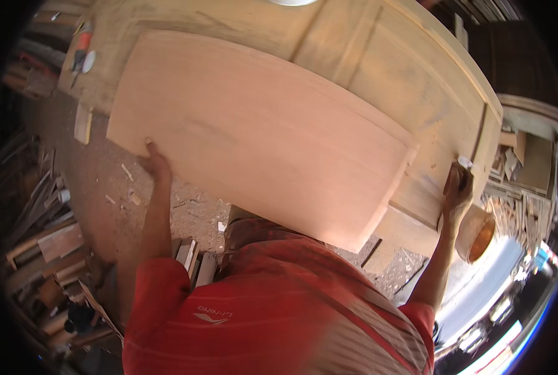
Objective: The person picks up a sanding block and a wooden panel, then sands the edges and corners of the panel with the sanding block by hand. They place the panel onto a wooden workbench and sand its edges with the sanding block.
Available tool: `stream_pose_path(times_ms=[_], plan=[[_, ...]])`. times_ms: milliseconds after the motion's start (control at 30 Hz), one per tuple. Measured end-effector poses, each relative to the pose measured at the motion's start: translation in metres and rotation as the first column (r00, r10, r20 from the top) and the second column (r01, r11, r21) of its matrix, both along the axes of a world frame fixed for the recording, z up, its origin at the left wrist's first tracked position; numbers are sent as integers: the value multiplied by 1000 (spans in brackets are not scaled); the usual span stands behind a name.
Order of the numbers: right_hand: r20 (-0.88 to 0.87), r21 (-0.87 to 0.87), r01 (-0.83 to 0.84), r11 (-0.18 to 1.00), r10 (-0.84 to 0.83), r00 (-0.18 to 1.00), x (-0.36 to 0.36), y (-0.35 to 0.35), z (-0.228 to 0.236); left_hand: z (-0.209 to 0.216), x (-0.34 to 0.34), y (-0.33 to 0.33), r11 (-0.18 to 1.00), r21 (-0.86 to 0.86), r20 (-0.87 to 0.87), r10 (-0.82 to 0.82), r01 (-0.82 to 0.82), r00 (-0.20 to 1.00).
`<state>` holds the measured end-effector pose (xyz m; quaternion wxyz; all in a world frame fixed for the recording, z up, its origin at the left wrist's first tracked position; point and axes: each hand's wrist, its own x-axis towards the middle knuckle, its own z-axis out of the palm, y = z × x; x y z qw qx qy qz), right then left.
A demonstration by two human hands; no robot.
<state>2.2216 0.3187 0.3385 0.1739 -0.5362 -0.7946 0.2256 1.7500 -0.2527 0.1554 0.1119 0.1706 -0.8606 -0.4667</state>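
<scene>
A flat pinkish-brown wooden board (247, 131) lies at a slant across a larger yellowish wooden panel (429, 75), its near edge reaching toward my body. My left hand (156, 164) grips the board's near left edge, thumb on top and the other fingers mostly hidden beneath. Off the board's right end, my right hand (459, 190) is closed around a small dark object with a whitish tip (464, 162); its kind is not clear. Just below that hand sits an open round tub (480, 234) with an orange-brown inside.
A red and grey power tool (82, 49) rests at the panel's far left corner. Wood offcuts (60, 250) are heaped on the floor at left. Thin wood strips (519, 215) are piled at right. A white round thing (291, 2) shows at the top edge.
</scene>
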Motion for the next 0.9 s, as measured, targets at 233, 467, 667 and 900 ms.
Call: stream_pose_path(times_ms=[233, 467, 667, 900], plan=[[-453, -160, -147, 976, 59, 890, -142, -216, -43, 7, 20, 1, 897, 336, -12, -301, 287, 954], [-492, -555, -350, 754, 42, 870, -322, -394, -34, 146, 40, -65, 630, 244, 351, -766, 737, 539], [-494, -575, -462, 675, 164, 854, -414, -495, -21, 187, 4, -78, 370, -18, 4, -929, 929, 370], [-394, -402, -657, 638, 527, 753, -424, -549, 12, 186, -2, -129, 477, -93, -44, -879, 874, 475]])
